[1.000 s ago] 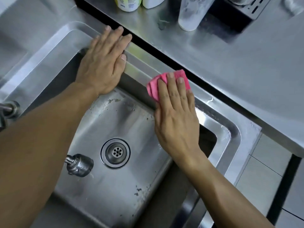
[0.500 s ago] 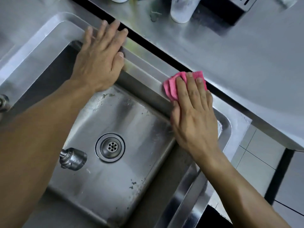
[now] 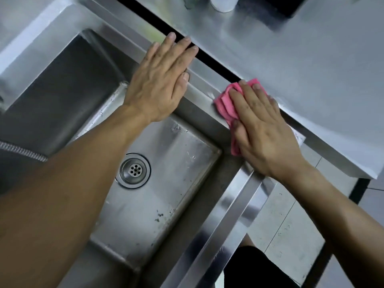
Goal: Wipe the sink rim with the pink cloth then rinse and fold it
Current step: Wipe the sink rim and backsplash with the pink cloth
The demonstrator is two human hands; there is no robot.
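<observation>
right hand [image 3: 264,129]: fingers straight, pressing pink cloth [image 3: 225,104] flat on sink rim [image 3: 201,94] | cloth under fingers | left hand [image 3: 160,80]: flat on rim, holding nothing

cloth [image 3: 226,104] pink | sink [image 3: 178,163] steel-grey, dark specks | hose [image 3: 22,151] prob. silver braid

A brushed steel counter [image 3: 301,59] fills the upper right, beyond the fingertips, catching soft, even light with dull reflections. A black gap [image 3: 209,62] runs diagonally along its near edge, just past the fingers. On the counter's far edge stands the base of 1 pale container [image 3: 223,4], cut off by the frame, beside a dark object [image 3: 276,6]. Lower right, pale floor tiles [image 3: 280,229] with thin dark joints show.
</observation>
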